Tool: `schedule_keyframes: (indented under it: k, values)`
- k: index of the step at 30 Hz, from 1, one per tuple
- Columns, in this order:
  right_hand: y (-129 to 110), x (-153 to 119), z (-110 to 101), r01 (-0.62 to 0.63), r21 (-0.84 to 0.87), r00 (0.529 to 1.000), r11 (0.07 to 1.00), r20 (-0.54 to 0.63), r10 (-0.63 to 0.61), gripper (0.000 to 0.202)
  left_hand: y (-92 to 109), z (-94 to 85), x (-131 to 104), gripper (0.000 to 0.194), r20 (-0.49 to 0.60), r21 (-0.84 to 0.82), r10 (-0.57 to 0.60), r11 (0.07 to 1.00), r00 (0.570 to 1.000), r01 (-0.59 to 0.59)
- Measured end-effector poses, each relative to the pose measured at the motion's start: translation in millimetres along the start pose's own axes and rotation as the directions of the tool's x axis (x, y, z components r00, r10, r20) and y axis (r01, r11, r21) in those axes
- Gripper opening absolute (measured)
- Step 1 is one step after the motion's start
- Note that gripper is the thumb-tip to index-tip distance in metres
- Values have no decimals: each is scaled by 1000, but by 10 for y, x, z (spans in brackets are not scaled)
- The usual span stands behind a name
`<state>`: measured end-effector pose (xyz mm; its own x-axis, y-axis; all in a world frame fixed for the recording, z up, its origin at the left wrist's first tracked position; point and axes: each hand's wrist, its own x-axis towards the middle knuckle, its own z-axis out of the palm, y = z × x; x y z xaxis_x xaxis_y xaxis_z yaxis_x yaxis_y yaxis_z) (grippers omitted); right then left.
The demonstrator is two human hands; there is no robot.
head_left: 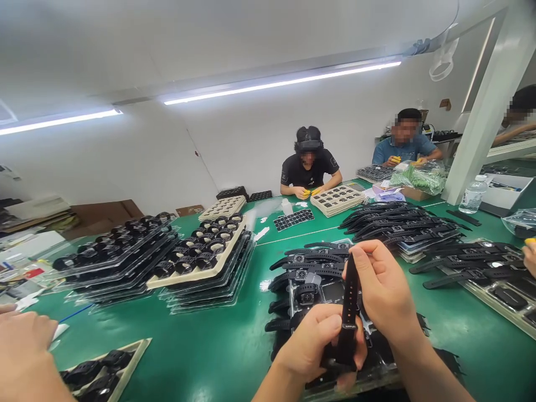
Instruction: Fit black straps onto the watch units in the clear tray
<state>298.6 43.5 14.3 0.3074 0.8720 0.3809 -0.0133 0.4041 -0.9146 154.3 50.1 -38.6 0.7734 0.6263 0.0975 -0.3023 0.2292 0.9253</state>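
A black watch strap (350, 296) with a row of holes stands nearly upright between my two hands, at the lower right of centre. My left hand (312, 343) is closed around its lower part, by the buckle or loop. The upper end is pinched between the thumb and fingers of my right hand (383, 285). Under and behind both hands lies a clear tray (293, 296) loaded with black watches, their straps sticking out over the left edge. Part of this tray is hidden by my hands.
Stacked trays of black watches (201, 254) stand on the green table (234, 349) at left; more strap piles (402, 223) lie at right, near a bottle (474, 194). A person's hand (25, 346) is at lower left, another (531, 257) at the right edge. Two people sit opposite.
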Motion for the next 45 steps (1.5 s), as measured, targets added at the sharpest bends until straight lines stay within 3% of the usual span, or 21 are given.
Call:
schedule_keyframes:
  k: [2, 3, 4, 6, 7, 9, 10, 12, 14, 16, 18, 21, 27, 30, 32, 34, 36, 37, 40, 42, 45]
  values:
    - [-20, -26, -24, 55, -28, 998, 998, 17, -54, 34, 123, 5, -55, 54, -137, 290, 139, 952, 981, -95]
    - [-34, -42, -35, 81, -48, 995, 996, 55, -78, 36, 194, 3, -88, 45, -193, 494, 270, 857, 943, -144]
    - [-49, -58, -42, 98, -72, 988, 993, 125, -89, 39, 264, -2, -121, 35, -206, 694, 419, 700, 885, -170]
    - [-71, -85, -37, 91, -112, 947, 990, 318, -52, 34, 375, -17, -177, 23, -89, 942, 644, 303, 759, -147]
    - [-75, -95, -22, 72, -114, 917, 991, 398, -21, 28, 412, -25, -198, 21, -15, 977, 695, 164, 719, -138]
    - [-63, -108, 29, 21, -68, 883, 997, 470, 13, 25, 448, -37, -222, 22, 94, 992, 747, -13, 658, -127]
    - [-48, -114, 62, -2, -27, 890, 1000, 455, 14, 26, 450, -40, -228, 22, 124, 991, 763, -62, 634, -118]
    - [-10, -128, 130, -47, 63, 924, 997, 382, 19, 27, 438, -43, -234, 22, 150, 989, 777, -105, 612, -108]
    - [31, -144, 188, -91, 139, 951, 986, 307, 45, 31, 416, -50, -236, 28, 150, 987, 788, -88, 597, -132]
    - [68, -159, 225, -133, 191, 961, 973, 264, 79, 37, 400, -66, -232, 38, 166, 979, 815, -68, 555, -193]
    - [104, -173, 241, -173, 228, 961, 958, 253, 114, 41, 396, -88, -223, 39, 233, 955, 838, -102, 494, -277]
    - [162, -191, 250, -232, 295, 954, 927, 255, 158, 39, 400, -110, -209, 34, 332, 920, 833, -183, 443, -346]
    - [250, -234, 292, -298, 407, 940, 863, 285, 191, 33, 383, -110, -203, 41, 352, 923, 852, -248, 388, -293]
    - [237, -237, 259, -194, 326, 965, 925, 231, 120, 29, 411, -94, -212, 41, 332, 931, 857, -232, 393, -281]
    - [195, -222, 207, -38, 199, 962, 979, 272, -18, 27, 437, -77, -228, 38, 294, 934, 853, -161, 432, -319]
    - [141, -198, 158, 169, 87, 893, 982, 408, -190, 28, 448, -58, -251, 30, 167, 940, 845, 19, 507, -341]
    - [100, -176, 138, 350, 21, 797, 937, 519, -309, 36, 434, -42, -272, 17, -54, 911, 812, 279, 581, -305]
    - [89, -168, 140, 409, -9, 773, 913, 535, -341, 42, 422, -37, -280, 11, -178, 866, 783, 412, 597, -282]
    - [84, -153, 169, 464, -79, 767, 883, 535, -355, 50, 388, -32, -284, 27, -448, 638, 654, 711, 609, -295]
    - [86, -148, 181, 459, -73, 755, 886, 557, -345, 47, 388, -38, -270, 40, -505, 524, 595, 787, 625, -325]
    - [69, -141, 171, 445, -67, 754, 893, 565, -334, 46, 418, -47, -238, 41, -490, 398, 534, 840, 689, -369]
